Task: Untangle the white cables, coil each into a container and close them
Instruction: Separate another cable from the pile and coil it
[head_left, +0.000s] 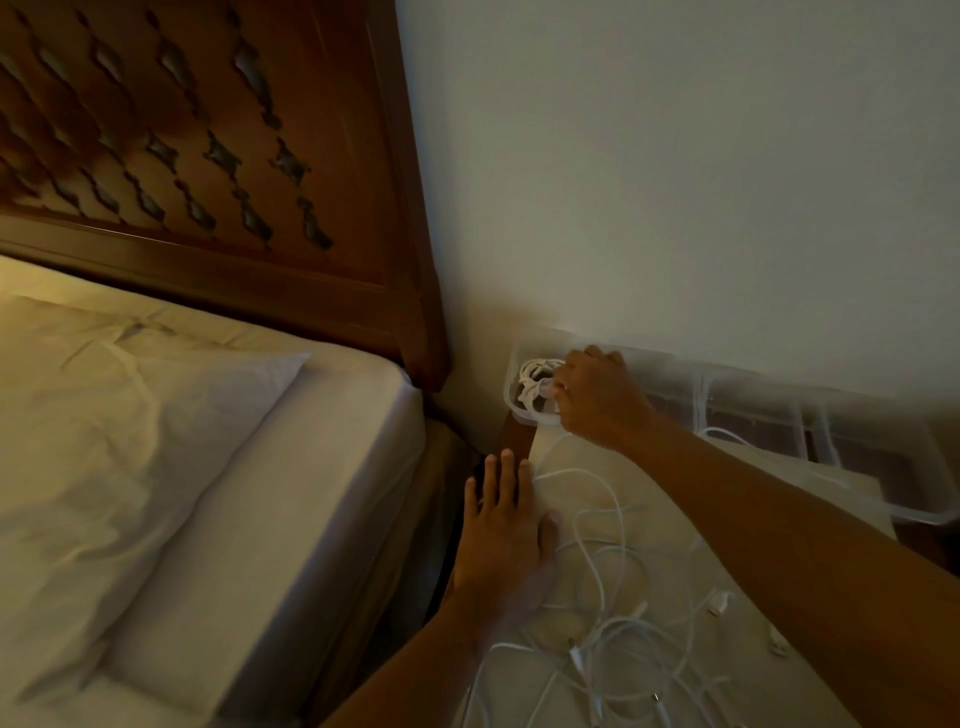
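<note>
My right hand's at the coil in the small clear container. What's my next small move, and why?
Probably press the coiled cable below the rim of the clear container with your right hand: its loops look bunched near the top, and no lid is on.

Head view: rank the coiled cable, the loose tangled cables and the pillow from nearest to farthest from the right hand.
1. coiled cable, in the clear container, gripped by the right hand.
2. loose tangled cables, on the table below the wrist.
3. pillow, far left on the bed.
</note>
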